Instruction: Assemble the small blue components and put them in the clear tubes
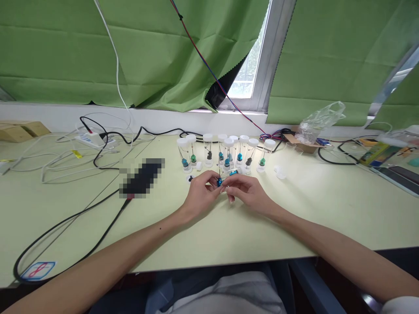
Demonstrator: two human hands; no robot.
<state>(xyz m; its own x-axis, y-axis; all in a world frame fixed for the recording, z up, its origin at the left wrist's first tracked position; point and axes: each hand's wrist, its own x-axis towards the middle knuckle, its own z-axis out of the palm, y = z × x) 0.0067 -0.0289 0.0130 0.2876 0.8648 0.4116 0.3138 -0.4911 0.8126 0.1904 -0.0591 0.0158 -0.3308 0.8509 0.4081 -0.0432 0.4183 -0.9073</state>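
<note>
Between my two hands is a small blue piece with a thin dark rod (219,181) standing up from it. My left hand (202,192) is closed, its thumb and fingers gripping the piece from the left. From the right, the fingertips of my right hand (248,193) pinch at the same piece, partly covering it. Another small blue piece (233,172) lies on its side just beyond my hands, apparently in a clear tube. A small black part (190,178) lies left of my left hand. Behind stand several clear tubes with white caps (207,150), holding similar blue, green and black pieces.
White caps (279,173) lie right of the tubes. A dark, blurred-out device (142,178) with a black cable is at left. Tangled cables and a power strip (94,139) lie at the back left. A cardboard box (304,146) with a plastic bag stands at the back right.
</note>
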